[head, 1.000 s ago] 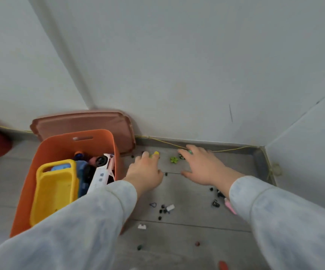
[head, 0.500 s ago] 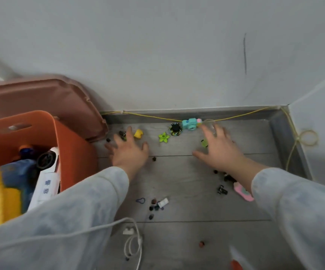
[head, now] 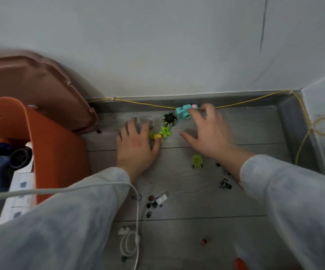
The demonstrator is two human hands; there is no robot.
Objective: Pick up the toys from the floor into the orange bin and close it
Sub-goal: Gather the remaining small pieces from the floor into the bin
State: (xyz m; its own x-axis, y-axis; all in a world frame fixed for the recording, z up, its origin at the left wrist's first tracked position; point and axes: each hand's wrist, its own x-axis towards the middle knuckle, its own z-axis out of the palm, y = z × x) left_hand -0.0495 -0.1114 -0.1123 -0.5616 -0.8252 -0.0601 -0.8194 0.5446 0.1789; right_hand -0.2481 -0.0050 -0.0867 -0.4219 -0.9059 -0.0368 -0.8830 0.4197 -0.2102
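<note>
Right hand (head: 206,133) nearer teal toy (head: 184,112), fingertips blurred

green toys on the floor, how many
3: small bit by the left hand, flower piece just right of it, car by the right hand. Hands may hide more.

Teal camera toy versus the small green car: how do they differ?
The teal camera toy sits by the skirting, at the fingertips of the right hand; the green car lies on open floor nearer the person, untouched. The teal toy is opaque with pink details; the green car looks translucent and plain. Both lie on the floor, outside the orange bin.
</note>
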